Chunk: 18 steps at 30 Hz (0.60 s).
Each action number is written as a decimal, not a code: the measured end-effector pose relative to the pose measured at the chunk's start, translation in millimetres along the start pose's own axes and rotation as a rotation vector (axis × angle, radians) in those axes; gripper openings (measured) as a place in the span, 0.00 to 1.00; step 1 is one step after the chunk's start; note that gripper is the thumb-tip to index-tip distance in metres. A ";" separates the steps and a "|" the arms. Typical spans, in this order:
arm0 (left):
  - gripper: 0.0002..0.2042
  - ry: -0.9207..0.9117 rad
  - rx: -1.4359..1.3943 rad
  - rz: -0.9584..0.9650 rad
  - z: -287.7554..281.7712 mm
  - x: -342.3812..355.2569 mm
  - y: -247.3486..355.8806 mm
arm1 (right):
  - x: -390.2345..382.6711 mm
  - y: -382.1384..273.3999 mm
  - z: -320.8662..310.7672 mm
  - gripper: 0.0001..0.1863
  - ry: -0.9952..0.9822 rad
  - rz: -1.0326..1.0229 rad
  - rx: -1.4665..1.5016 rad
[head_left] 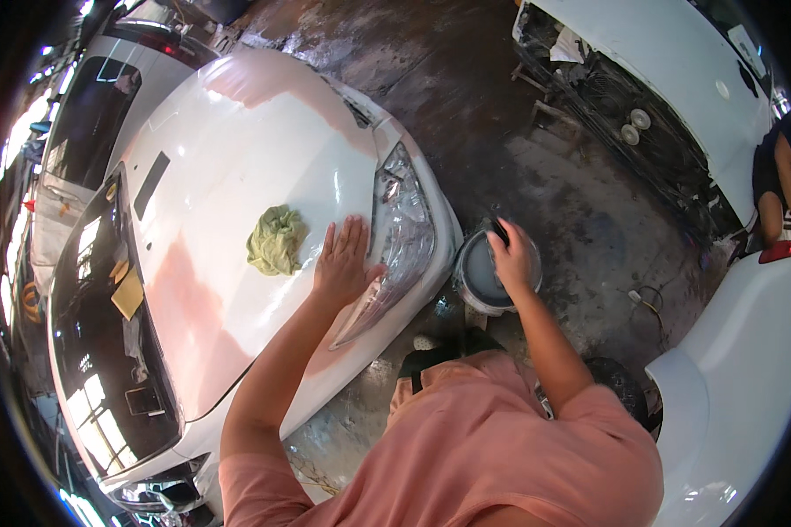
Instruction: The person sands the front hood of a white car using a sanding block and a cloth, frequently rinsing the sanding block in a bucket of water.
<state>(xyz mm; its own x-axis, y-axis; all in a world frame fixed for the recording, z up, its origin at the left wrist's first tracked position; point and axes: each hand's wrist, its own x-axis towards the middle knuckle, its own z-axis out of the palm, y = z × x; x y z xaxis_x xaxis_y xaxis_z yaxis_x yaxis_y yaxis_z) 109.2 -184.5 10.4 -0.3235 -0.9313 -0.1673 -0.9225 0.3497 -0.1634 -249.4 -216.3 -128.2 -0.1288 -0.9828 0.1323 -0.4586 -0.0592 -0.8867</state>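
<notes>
My left hand [344, 263] lies open and palm down on the white hood [299, 149], which has pinkish patches, just beside the headlight [402, 237]. A crumpled pale green cloth [274, 241] sits on the hood to its left. In my right hand [514, 259] is a dark object [499, 230], probably a block, held over a round bucket [492, 306] of grey liquid beside the front bumper. The fingers partly hide that object.
Another white car [738, 105] with an exposed front end stands at upper right, near a seated person [769, 176]. A white car body [721, 386] is at lower right, a grey vehicle [92, 105] behind at upper left. The wet, stained floor [589, 228] runs between them.
</notes>
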 end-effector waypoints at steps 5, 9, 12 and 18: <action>0.48 -0.141 0.150 -0.078 9.3 76.4 -8.9 | -84.8 58.6 -91.6 0.27 0.012 0.260 -0.143; 0.50 -0.182 0.103 -0.116 1.0 93.3 -5.3 | -119.5 49.6 -123.7 0.29 0.046 0.394 -0.102; 0.50 -0.194 0.126 -0.082 1.5 77.1 -1.2 | -126.7 40.7 -131.5 0.29 0.088 0.359 -0.112; 0.49 -0.152 0.098 -0.029 0.3 34.6 2.4 | -114.2 -1.1 -118.9 0.26 0.086 0.214 -0.088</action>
<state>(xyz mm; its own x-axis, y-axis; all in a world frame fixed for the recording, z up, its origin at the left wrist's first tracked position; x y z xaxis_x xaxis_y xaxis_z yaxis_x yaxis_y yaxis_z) 95.8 -215.8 4.0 -0.2543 -0.9179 -0.3047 -0.9036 0.3378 -0.2634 -338.7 -83.2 -89.7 -0.3039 -0.9526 -0.0140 -0.4874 0.1680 -0.8569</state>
